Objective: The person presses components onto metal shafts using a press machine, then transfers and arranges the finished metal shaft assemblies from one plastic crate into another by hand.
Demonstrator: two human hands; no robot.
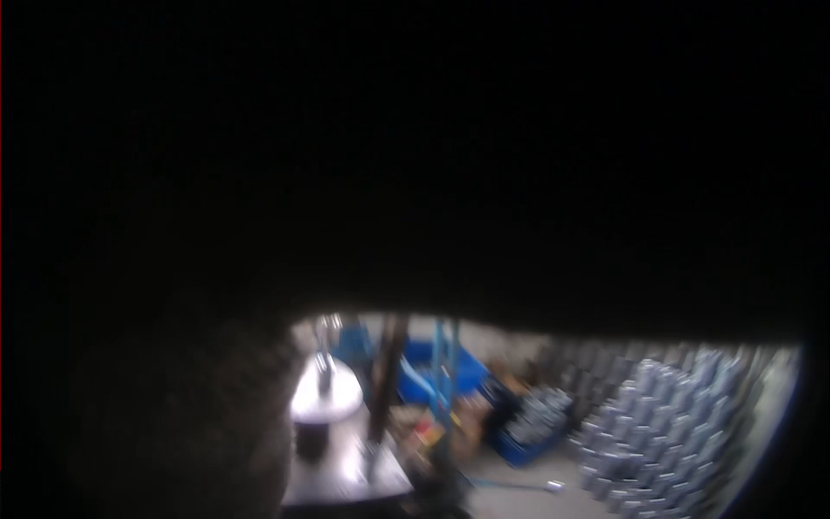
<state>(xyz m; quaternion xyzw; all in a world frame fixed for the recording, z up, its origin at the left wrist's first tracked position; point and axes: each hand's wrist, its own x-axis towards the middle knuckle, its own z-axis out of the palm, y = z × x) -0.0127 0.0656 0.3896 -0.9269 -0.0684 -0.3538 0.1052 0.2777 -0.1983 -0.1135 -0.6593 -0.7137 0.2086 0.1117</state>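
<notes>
Something dark and out of focus covers most of the head view; I cannot make out what it is. Neither of my hands can be recognised. Through the gap at the bottom shows a blurred, shiny metal plate [346, 478], with a bright round metal piece [333, 400] above it. A dark upright post [386, 376] rises beside them.
Many grey metal pieces are piled in a tall stack [661, 441] at the right. Left of it, a blue crate [526, 451] holds similar pieces on the floor [519, 497]. Farther back are a large blue container [467, 374] and blue uprights [439, 372].
</notes>
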